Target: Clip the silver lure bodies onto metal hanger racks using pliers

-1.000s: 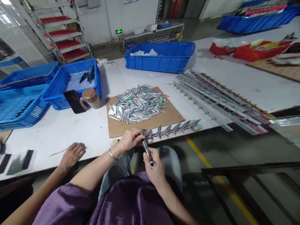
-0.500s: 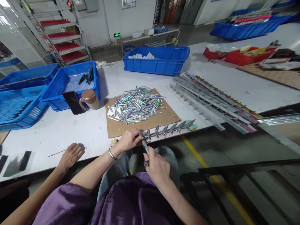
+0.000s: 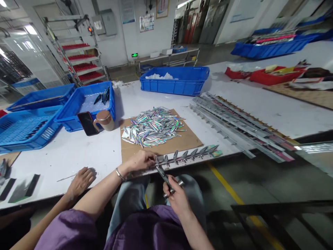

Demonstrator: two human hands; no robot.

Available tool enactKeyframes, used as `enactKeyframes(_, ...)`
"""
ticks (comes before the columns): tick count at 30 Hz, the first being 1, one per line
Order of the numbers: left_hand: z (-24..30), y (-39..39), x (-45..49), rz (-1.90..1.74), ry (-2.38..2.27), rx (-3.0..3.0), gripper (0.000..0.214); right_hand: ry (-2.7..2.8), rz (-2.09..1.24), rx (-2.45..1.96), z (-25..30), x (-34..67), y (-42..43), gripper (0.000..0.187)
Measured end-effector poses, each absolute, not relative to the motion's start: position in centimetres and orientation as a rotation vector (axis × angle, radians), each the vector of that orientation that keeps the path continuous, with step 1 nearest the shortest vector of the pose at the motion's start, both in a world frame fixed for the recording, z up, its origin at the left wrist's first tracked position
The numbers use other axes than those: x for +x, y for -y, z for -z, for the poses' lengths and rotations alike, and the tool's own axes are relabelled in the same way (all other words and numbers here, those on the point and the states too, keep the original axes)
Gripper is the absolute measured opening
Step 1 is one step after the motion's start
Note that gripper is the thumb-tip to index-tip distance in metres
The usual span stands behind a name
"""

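Observation:
My left hand (image 3: pixel 142 161) is closed at the left end of a narrow metal strip (image 3: pixel 170 162), its fingertips pinching a silver pointed piece (image 3: pixel 156 159). Several similar pieces stand tilted in a row along the strip, which lies at the table's front edge. Wrapped in my right hand (image 3: pixel 177 196) is a grey metal tool (image 3: pixel 163 177) with a round shaft and a short crosswise cylinder. The shaft's tip is just below the left fingertips; whether it touches the strip I cannot tell. Behind the strip, a pile of shiny silver pointed pieces (image 3: pixel 156 126) covers part of a cardboard sheet (image 3: pixel 191 135).
Another person's hand (image 3: pixel 82 180) rests on the table at left beside a thin stick (image 3: pixel 67 177). A phone (image 3: pixel 87 124) and a lidded mug (image 3: pixel 105 121) stand by a blue crate (image 3: pixel 112 104). More metal strips (image 3: pixel 229 121) lie at right. A blue bin (image 3: pixel 171 86) stands behind.
The view has tilted up a little. My right hand has turned the tool, so its shaft slants more and the crosswise cylinder shows. My left hand stays at the strip's end.

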State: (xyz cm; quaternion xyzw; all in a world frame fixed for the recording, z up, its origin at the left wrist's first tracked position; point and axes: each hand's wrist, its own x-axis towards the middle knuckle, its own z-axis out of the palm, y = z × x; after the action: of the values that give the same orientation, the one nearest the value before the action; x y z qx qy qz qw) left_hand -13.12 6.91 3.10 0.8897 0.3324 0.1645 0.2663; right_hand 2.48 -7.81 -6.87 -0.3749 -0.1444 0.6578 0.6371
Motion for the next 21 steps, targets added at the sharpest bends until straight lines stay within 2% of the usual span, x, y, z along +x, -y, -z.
enactKeyframes(6, -5.0, -13.0, -11.0, -0.275, -1.392, 2.653, 0.017, 0.237, -1.464, -0.888, 6.6, 1.8, 7.8, 0.043)
enactKeyframes(10, -4.2, -14.8, -9.2, -0.142, -1.406, 2.673, 0.012, 0.273, -1.471, -0.931, 6.3, 2.0, 7.9, 0.044)
enactKeyframes(15, -3.3, -14.2, -9.9, -0.112, -1.394, 2.691, 0.024, 0.536, -1.274, -1.085, 6.0, 1.8, 9.1, 0.045)
enactKeyframes(18, -3.0, -13.2, -11.2, -0.285, -1.368, 2.63, 0.022, 0.519, -1.227, -1.118, 5.8, 1.3, 10.1, 0.046)
enactKeyframes(21, -3.0, -11.8, -12.7, -0.728, -1.265, 2.359, 0.016, 0.35, -1.343, -1.037, 5.3, 1.0, 10.9, 0.04)
